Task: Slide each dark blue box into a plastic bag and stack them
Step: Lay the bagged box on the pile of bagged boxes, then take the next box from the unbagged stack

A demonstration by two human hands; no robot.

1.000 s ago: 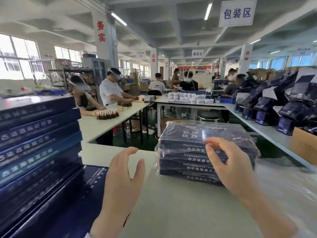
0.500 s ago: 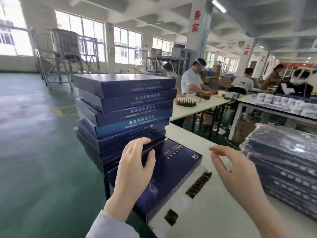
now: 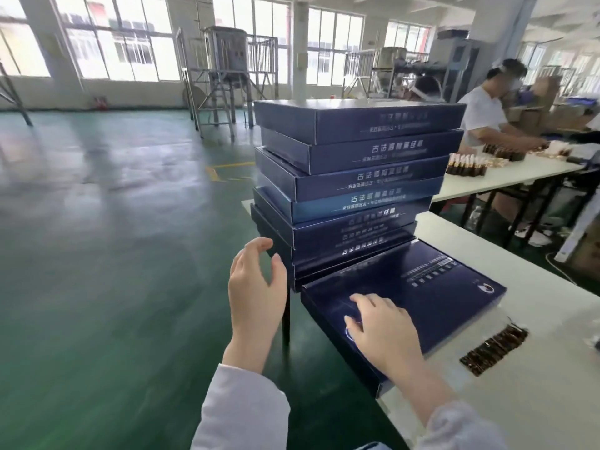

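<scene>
A tall stack of dark blue boxes (image 3: 357, 177) stands at the left end of the white table (image 3: 535, 378). In front of it lies a single dark blue box (image 3: 431, 287), flat, its near corner past the table edge. My right hand (image 3: 383, 329) rests palm down on that box's near part, fingers spread. My left hand (image 3: 256, 293) hovers open just left of the stack's lower boxes, off the table edge, touching nothing that I can see. No plastic bag is in view.
A strip of small brown vials (image 3: 493, 349) lies on the table right of the flat box. Beyond, people sit at another white table (image 3: 519, 173) with rows of brown bottles. Green floor (image 3: 113, 254) lies to the left, with metal tanks by the windows.
My view has swung left, away from the bagged stack, which is now out of frame. My right hand has come down onto the flat box; my left hand has moved off it to the stack's left side.
</scene>
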